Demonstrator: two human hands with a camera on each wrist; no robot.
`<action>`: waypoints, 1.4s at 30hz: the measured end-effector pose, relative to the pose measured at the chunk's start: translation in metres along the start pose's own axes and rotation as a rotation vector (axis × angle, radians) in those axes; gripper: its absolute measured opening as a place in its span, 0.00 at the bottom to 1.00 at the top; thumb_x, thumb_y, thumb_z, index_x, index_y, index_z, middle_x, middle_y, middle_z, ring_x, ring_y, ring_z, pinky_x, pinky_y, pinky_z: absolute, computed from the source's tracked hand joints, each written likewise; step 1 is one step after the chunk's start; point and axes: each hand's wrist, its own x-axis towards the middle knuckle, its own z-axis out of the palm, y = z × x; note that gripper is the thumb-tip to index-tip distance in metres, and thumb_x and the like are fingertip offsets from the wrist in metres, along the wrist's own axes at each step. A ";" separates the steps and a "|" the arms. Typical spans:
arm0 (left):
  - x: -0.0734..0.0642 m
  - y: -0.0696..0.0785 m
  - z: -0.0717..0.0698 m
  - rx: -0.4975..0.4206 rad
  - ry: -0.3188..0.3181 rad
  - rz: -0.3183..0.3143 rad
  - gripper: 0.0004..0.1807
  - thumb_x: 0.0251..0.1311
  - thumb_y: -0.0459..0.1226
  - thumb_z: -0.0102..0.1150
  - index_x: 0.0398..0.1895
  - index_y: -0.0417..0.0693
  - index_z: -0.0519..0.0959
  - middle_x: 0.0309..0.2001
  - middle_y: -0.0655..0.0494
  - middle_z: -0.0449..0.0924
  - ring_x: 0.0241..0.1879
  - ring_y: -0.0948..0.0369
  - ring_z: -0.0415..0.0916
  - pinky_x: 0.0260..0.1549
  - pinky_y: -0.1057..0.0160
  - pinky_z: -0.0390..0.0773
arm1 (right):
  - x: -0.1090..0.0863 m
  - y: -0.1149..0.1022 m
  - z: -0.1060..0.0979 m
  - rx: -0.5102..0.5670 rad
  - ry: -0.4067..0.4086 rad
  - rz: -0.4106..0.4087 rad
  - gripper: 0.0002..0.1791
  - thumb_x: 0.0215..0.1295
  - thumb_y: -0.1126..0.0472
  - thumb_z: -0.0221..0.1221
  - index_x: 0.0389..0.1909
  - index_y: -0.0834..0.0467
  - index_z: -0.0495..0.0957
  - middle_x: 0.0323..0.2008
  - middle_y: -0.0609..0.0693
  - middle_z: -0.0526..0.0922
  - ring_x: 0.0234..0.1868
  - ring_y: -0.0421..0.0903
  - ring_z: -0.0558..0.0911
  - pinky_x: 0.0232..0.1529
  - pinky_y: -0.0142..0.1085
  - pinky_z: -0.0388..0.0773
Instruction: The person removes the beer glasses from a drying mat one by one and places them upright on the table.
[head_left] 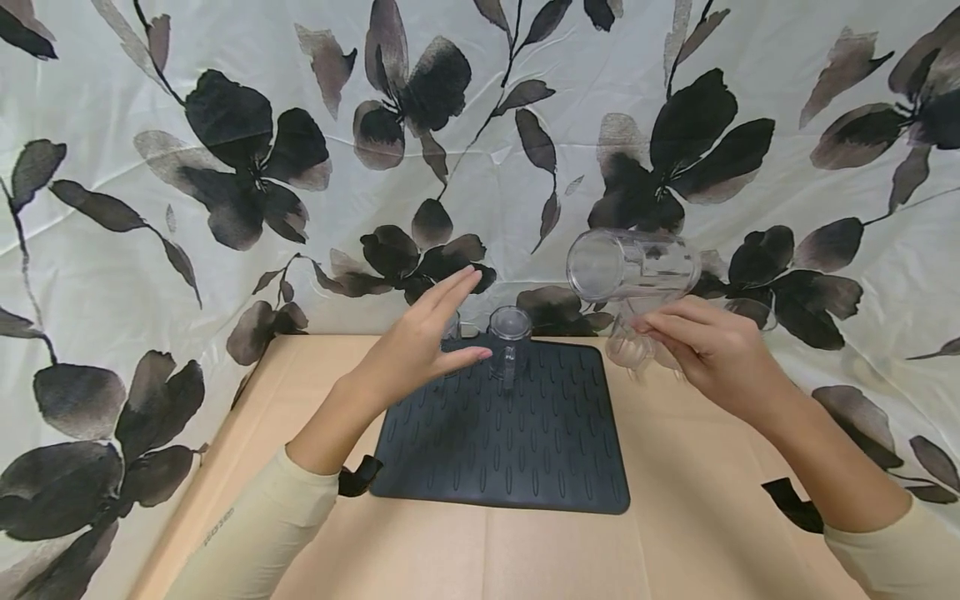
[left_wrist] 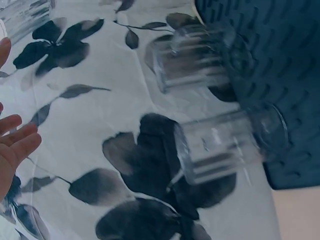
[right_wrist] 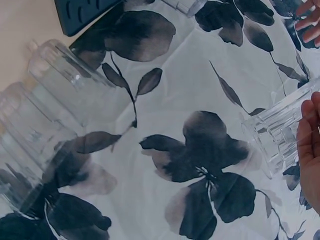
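In the head view my right hand pinches the handle of a clear glass mug, which is tipped on its side in the air beyond the mat's right end. The same mug shows at the right edge of the right wrist view. My left hand hovers over the back left of the dark drying mat, fingers extended and thumb apart, holding nothing. Two clear glass mugs stand at the mat's back edge: one in plain sight, the other partly behind my left hand.
More glass mugs stand on the light wooden table right of the mat, partly hidden by my right hand; the right wrist view shows two, blurred. A floral cloth hangs behind the table.
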 end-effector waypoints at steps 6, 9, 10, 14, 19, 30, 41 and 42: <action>0.021 0.013 0.008 -0.041 0.030 0.057 0.54 0.57 0.48 0.76 0.81 0.41 0.57 0.79 0.44 0.60 0.77 0.50 0.62 0.70 0.51 0.73 | 0.002 -0.001 -0.006 -0.033 -0.040 -0.026 0.28 0.84 0.48 0.45 0.45 0.62 0.89 0.36 0.53 0.88 0.34 0.46 0.84 0.32 0.29 0.79; 0.033 0.020 0.010 -0.045 0.049 0.086 0.54 0.58 0.48 0.76 0.81 0.41 0.56 0.78 0.43 0.61 0.77 0.50 0.63 0.69 0.52 0.74 | 0.005 -0.001 -0.008 -0.041 -0.050 -0.040 0.27 0.84 0.50 0.44 0.46 0.62 0.89 0.35 0.52 0.87 0.33 0.46 0.83 0.32 0.31 0.78; 0.037 0.022 0.010 -0.048 0.055 0.095 0.54 0.58 0.48 0.76 0.81 0.41 0.56 0.78 0.42 0.61 0.77 0.50 0.63 0.69 0.52 0.74 | 0.006 -0.001 -0.008 -0.043 -0.055 -0.045 0.26 0.84 0.51 0.44 0.46 0.62 0.89 0.35 0.52 0.87 0.33 0.46 0.82 0.32 0.32 0.78; 0.052 0.029 0.013 -0.071 0.077 0.116 0.53 0.59 0.48 0.76 0.81 0.42 0.56 0.78 0.42 0.60 0.76 0.49 0.65 0.68 0.53 0.75 | 0.011 -0.003 -0.010 -0.035 -0.089 -0.041 0.13 0.69 0.73 0.62 0.50 0.61 0.88 0.36 0.53 0.88 0.35 0.48 0.82 0.36 0.36 0.78; 0.067 0.033 0.018 -0.111 0.103 0.146 0.52 0.60 0.47 0.75 0.81 0.42 0.56 0.78 0.41 0.59 0.74 0.49 0.67 0.69 0.54 0.75 | 0.018 -0.007 -0.010 -0.050 -0.125 -0.034 0.34 0.39 0.86 0.70 0.51 0.61 0.87 0.38 0.53 0.89 0.37 0.51 0.83 0.41 0.39 0.78; 0.083 0.034 0.039 -0.251 0.146 0.132 0.49 0.56 0.45 0.78 0.78 0.41 0.63 0.75 0.41 0.64 0.75 0.51 0.66 0.71 0.58 0.71 | 0.032 -0.013 -0.006 -0.098 -0.150 -0.072 0.33 0.38 0.86 0.73 0.49 0.61 0.89 0.39 0.54 0.91 0.38 0.53 0.84 0.37 0.45 0.86; 0.081 0.036 0.048 -0.321 0.193 0.064 0.41 0.59 0.38 0.75 0.74 0.43 0.66 0.66 0.42 0.65 0.65 0.52 0.72 0.57 0.59 0.84 | 0.036 -0.019 0.000 -0.097 -0.162 -0.070 0.32 0.39 0.85 0.74 0.49 0.61 0.89 0.39 0.54 0.91 0.41 0.52 0.85 0.40 0.46 0.88; 0.081 0.036 0.048 -0.322 0.195 0.061 0.41 0.59 0.38 0.75 0.74 0.42 0.66 0.66 0.42 0.65 0.64 0.52 0.72 0.57 0.58 0.84 | 0.036 -0.019 0.000 -0.097 -0.159 -0.072 0.32 0.39 0.85 0.74 0.49 0.61 0.89 0.39 0.54 0.91 0.40 0.52 0.85 0.39 0.45 0.88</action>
